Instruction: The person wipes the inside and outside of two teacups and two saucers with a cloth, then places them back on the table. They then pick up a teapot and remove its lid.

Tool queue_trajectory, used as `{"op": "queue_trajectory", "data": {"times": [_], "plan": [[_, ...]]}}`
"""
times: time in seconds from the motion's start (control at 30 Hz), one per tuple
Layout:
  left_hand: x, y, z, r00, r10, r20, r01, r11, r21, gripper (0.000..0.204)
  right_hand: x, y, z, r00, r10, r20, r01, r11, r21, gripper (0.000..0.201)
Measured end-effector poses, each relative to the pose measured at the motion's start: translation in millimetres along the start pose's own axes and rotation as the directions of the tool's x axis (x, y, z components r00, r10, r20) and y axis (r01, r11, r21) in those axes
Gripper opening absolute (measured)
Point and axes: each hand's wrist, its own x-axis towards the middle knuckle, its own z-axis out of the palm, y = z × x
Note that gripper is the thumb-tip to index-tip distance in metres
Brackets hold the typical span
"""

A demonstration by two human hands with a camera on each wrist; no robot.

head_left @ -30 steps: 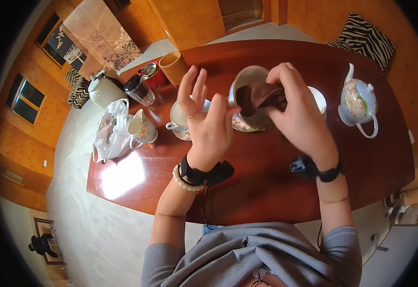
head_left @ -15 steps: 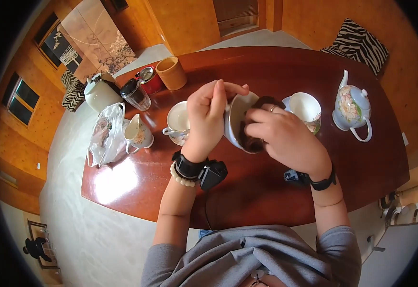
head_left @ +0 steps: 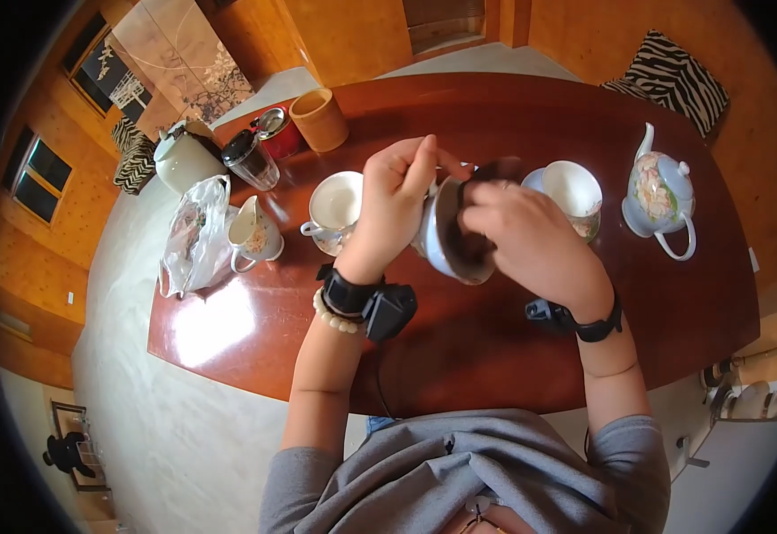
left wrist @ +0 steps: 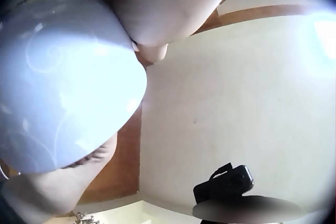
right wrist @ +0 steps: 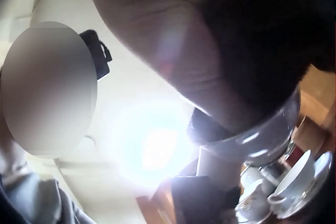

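At the far left of the dark wooden table (head_left: 495,347) a cream teapot (head_left: 181,156) is standing, with a clear plastic bag (head_left: 193,238) lying crumpled in front of it and a small floral jug (head_left: 252,233) sitting just beside the bag; what any of them holds cannot be told. Behind these, a dark-lidded glass jar (head_left: 250,158), a red tin (head_left: 277,133) and a tan cylindrical pot (head_left: 319,120) are lining up near the far edge. A white cup on its saucer (head_left: 335,205) is sitting empty, near the left hand (head_left: 395,205), whose fingers are curling around the back of a white cup (head_left: 453,236) held tilted on its side above the table, mouth toward the right hand (head_left: 518,236). That hand's fingers are clamping a dark brown cloth (head_left: 486,173) and pressing it into the cup's mouth. Further right another white cup (head_left: 574,191) is sitting empty on the table, and a floral teapot (head_left: 662,191) is standing upright with its lid on.
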Motion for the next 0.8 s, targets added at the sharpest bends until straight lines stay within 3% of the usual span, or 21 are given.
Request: {"op": "queue_trajectory", "data": {"times": [0.1,0.13,0.2,0.23,0.27,0.3,0.37,0.4,0.47,0.5,0.53,0.67,0.73,0.8], "plan": [[1.3,-12.2,12.7,0.994,-0.005,-0.113,-0.009,0.992,-0.124,0.037,9.9,-5.0,28.3,0.947,0.075,-0.312,-0.076,0.997,0.009,0.018],[1.1,-12.0,15.5,0.985,0.052,-0.162,-0.071,0.991,-0.112,0.037,11.2,-5.8,30.3,0.931,0.111,-0.347,-0.076,0.991,0.113,0.022],[0.8,-7.8,18.0,0.950,0.170,-0.261,-0.196,0.978,-0.075,0.035,15.2,-3.6,28.5,0.926,0.199,-0.320,-0.068,0.923,0.379,0.020],[-0.9,-3.5,15.4,0.960,0.162,-0.228,-0.184,0.980,-0.080,0.035,18.0,-2.3,26.8,0.925,0.237,-0.298,-0.059,0.862,0.503,0.020],[-3.4,2.6,9.9,0.968,0.154,-0.197,-0.173,0.981,-0.084,0.034,16.4,1.5,18.3,0.975,0.178,-0.136,-0.047,0.755,0.654,0.019],[-4.7,7.9,5.2,0.975,0.146,-0.166,-0.162,0.983,-0.088,0.034,16.8,4.7,8.6,0.998,-0.002,-0.070,0.043,0.810,0.586,0.017],[-5.1,12.3,0.8,0.982,0.152,-0.115,-0.164,0.981,-0.106,0.034,12.3,0.8,-8.4,0.980,-0.058,0.192,-0.055,0.844,0.534,0.016],[-5.5,12.5,-0.1,0.980,0.166,-0.111,-0.178,0.978,-0.105,0.034,6.7,1.9,-6.6,0.992,-0.087,0.088,0.054,0.944,0.325,0.017],[-6.0,15.8,1.5,0.967,0.212,-0.143,-0.218,0.976,-0.028,0.035,7.5,0.7,-0.9,0.986,-0.014,-0.167,0.023,0.998,0.052,0.017],[-6.1,15.5,0.6,0.970,0.191,-0.154,-0.196,0.980,-0.019,0.035,8.6,-0.2,2.9,0.955,-0.004,-0.297,-0.022,0.996,-0.084,0.017],[-5.4,14.8,-1.0,0.971,0.172,-0.164,-0.176,0.984,-0.010,0.036,11.9,1.9,10.9,0.901,-0.080,-0.427,0.029,0.992,-0.126,0.016],[-2.1,10.8,0.2,0.942,0.211,-0.260,-0.219,0.976,-0.004,0.038,14.2,-8.1,22.1,0.872,-0.163,-0.462,0.149,0.987,-0.066,0.014],[-1.3,12.2,-1.8,0.913,0.286,-0.291,-0.284,0.957,0.049,0.038,12.7,-5.9,17.3,0.918,-0.233,-0.320,0.207,0.972,-0.113,0.015],[-1.5,12.4,-9.7,0.920,0.240,-0.309,-0.242,0.970,0.032,0.038,9.8,1.7,9.7,0.948,-0.238,-0.210,0.214,0.968,-0.129,0.015]]}}
